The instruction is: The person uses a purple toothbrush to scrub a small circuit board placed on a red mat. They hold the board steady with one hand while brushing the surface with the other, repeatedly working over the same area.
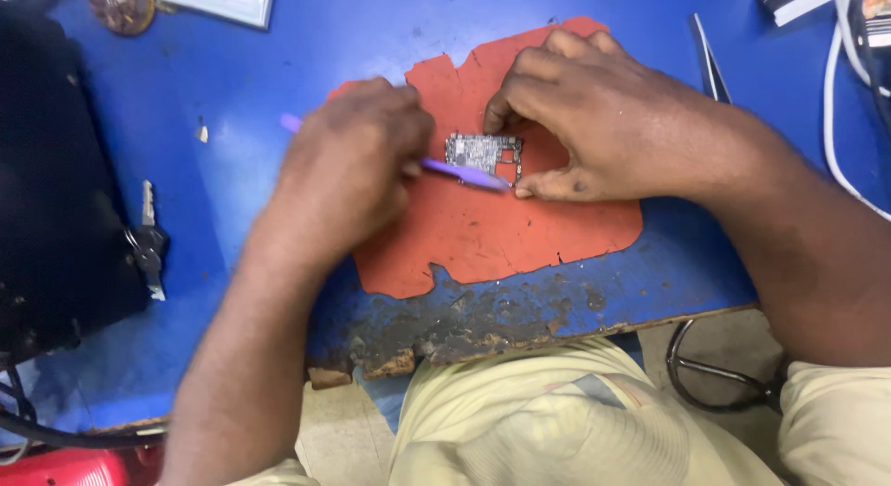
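A small grey circuit board (478,153) lies on a torn orange-red mat (492,231) in the middle of the blue table. My left hand (357,166) grips a thin purple tool (464,174); its tip rests at the board's lower right edge and its tail sticks out behind the hand. My right hand (594,115) arches over the board's right side, with a fingertip and the thumb pressed on the mat against the board.
A black case (56,180) fills the left side, with keys (148,245) beside it. Metal tweezers (710,64) lie to the right of the mat, white cables (835,105) farther right. The table's front edge (464,333) is worn and chipped.
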